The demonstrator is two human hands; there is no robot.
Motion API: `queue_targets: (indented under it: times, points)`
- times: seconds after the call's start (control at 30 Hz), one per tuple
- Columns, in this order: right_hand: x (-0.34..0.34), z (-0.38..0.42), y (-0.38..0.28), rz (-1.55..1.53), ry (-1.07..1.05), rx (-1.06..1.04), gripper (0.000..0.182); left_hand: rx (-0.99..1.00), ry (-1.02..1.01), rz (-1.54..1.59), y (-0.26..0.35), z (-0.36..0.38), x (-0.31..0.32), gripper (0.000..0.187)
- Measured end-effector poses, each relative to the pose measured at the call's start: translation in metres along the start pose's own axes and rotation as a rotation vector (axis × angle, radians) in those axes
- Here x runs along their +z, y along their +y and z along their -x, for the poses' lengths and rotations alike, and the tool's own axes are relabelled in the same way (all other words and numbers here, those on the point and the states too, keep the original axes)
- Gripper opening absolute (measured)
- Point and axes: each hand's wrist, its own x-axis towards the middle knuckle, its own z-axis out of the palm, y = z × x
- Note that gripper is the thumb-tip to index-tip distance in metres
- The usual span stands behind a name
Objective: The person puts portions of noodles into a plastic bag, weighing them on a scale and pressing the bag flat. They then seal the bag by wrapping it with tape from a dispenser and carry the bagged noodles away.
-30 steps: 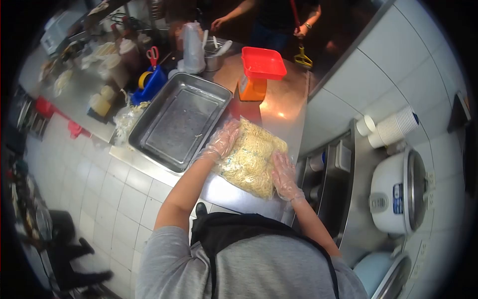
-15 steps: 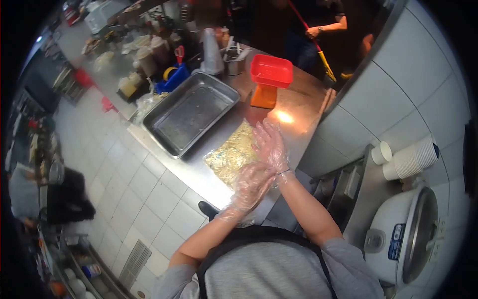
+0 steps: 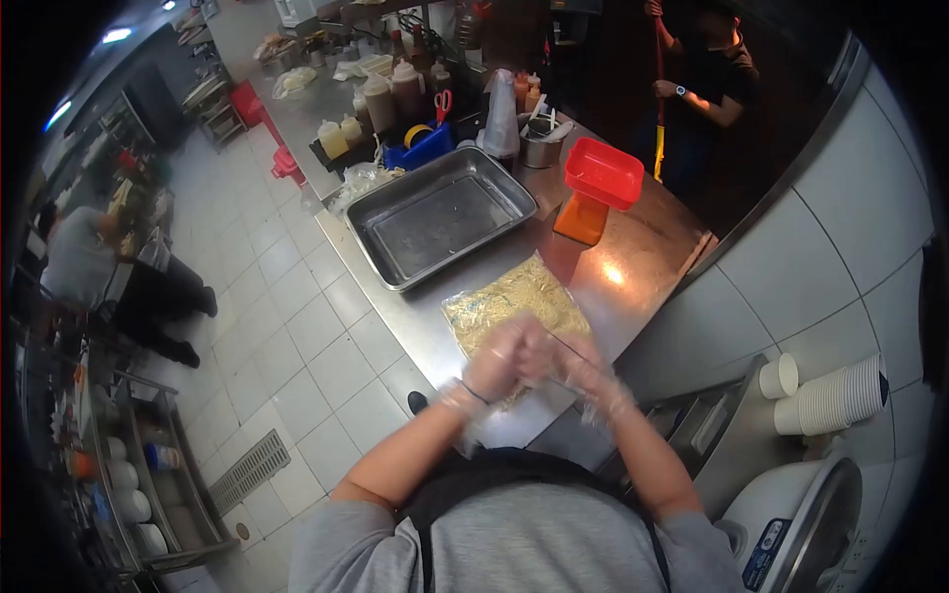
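Observation:
Both my hands wear clear plastic gloves, low over the near edge of a clear bag (image 3: pixel 524 296) of pale yellow shredded or crumbly food, lying flat on the steel table. My left hand (image 3: pixel 509 356) is closed, with a dark band round its wrist. From its fingers a thin dark band (image 3: pixel 570 347) stretches across to my right hand (image 3: pixel 585 368), whose fingers are blurred and partly hidden. An empty steel tray (image 3: pixel 440 217) sits just beyond the bag. A red plastic basket (image 3: pixel 605 173) rests by an orange object (image 3: pixel 581 217) to the right.
Sauce bottles (image 3: pixel 378 101), a blue holder (image 3: pixel 423 148) with red scissors, and a metal pot (image 3: pixel 542 146) line the far side. White cups (image 3: pixel 830 397) and a large cooker (image 3: pixel 791 524) are at right. One person (image 3: pixel 707 84) holds a pole; another (image 3: pixel 84 257) bends at left.
The view has shifted, showing more at left. My right hand has drawn back from the bag's right side, and my left hand has closed, with the band stretched between them.

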Motion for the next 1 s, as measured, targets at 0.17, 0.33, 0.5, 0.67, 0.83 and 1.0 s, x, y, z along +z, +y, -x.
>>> queue_targets:
  times: [0.17, 0.33, 0.5, 0.67, 0.83, 1.0]
  points:
    - [0.031, 0.017, -0.063, 0.370, -0.137, -0.578, 0.017, -0.369, 0.003, 0.187, 0.009, 0.003, -0.018, 0.037]
    - [0.024, 0.008, -0.073, -0.720, 0.340, -0.249, 0.032, -0.252, -0.016, -0.053, 0.035, 0.006, -0.035, 0.039]
    - [0.039, -0.038, -0.040, -0.590, 0.042, 0.180, 0.036, -0.191, -0.162, -0.264, 0.068, -0.006, -0.041, 0.036]
    - [0.013, -0.074, -0.054, -0.922, -0.440, 0.039, 0.022, -0.032, -0.101, -0.084, 0.081, 0.000, -0.090, 0.030]
    - [-0.042, -0.135, -0.035, 0.151, -0.142, 0.031, 0.033, 0.139, 0.199, -0.344, 0.079, 0.021, -0.164, 0.041]
    - [-0.050, -0.233, 0.024, 0.855, -0.575, -0.516, 0.033, 0.191, 0.325, -1.370, 0.034, 0.014, -0.199, 0.036]
